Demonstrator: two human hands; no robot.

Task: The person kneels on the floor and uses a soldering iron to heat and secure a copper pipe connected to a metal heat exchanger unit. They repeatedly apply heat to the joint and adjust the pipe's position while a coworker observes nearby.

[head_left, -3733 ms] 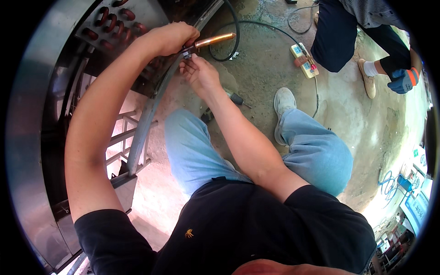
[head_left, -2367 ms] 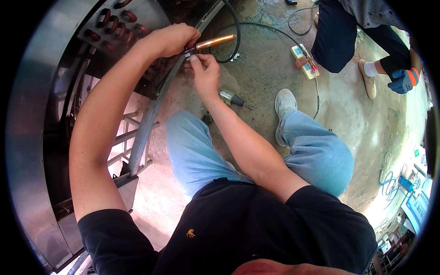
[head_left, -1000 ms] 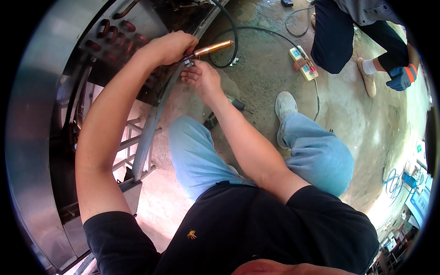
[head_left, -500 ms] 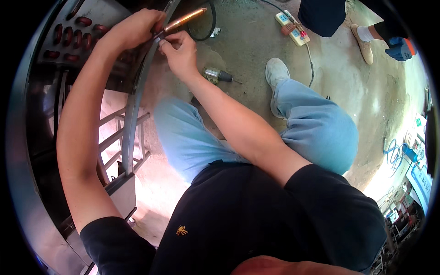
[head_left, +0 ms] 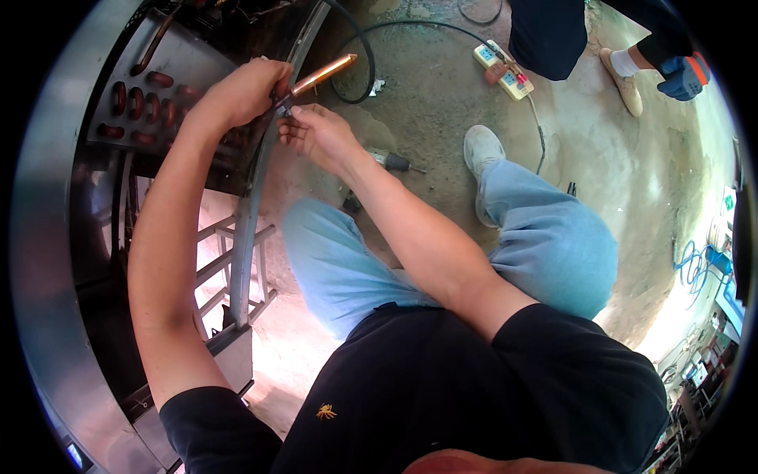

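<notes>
My left hand (head_left: 245, 91) is closed at the metal frame edge (head_left: 249, 197), around the lower end of an upright-slanted copper tube (head_left: 320, 74); exactly what it grips is hidden. My right hand (head_left: 316, 134) is just below, thumb and forefinger at a small metal fitting (head_left: 284, 110) on the tube's lower end, other fingers loosely curled. Beside them is a steel plate (head_left: 178, 55) with several red-brown U-shaped pipe bends (head_left: 136, 101). A black hose (head_left: 367, 55) loops behind the tube. A power drill (head_left: 392, 161) lies on the floor below, partly behind my right arm.
A power strip (head_left: 512, 83) with plugs and cables lies on the concrete floor (head_left: 426, 95). A co-worker's dark-trousered leg (head_left: 549, 39) and gloved hand (head_left: 681, 77) are at upper right. Steel framework (head_left: 229, 268) stands left of my legs. Blue tubing (head_left: 693, 268) and clutter line the right edge.
The view has shifted, bouncing between the frames. My right hand has changed its finger position at the fitting, turning and loosening its lower fingers since the last frame. My left hand stays at the tube.
</notes>
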